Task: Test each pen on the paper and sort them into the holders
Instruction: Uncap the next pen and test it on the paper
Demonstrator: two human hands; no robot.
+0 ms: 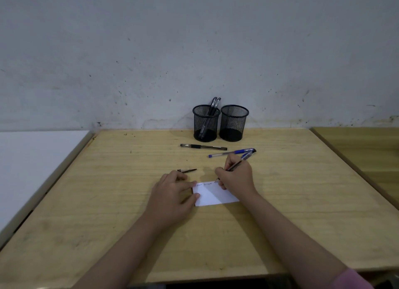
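The right hand (234, 180) grips a pen (238, 162), tip at the paper's (212, 194) top edge; the left hand (172, 193) presses the paper flat on the desk (108, 202). Keep it pinned and write lightly. Two holders: left (206, 123) with two pens, right (234, 122) apparently empty. Two whole pens lie loose.

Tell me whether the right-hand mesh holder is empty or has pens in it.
Empty. The right holder shows only its dark base through the mesh, and nothing sticks out of its rim; the left holder has two pens leaning in it.
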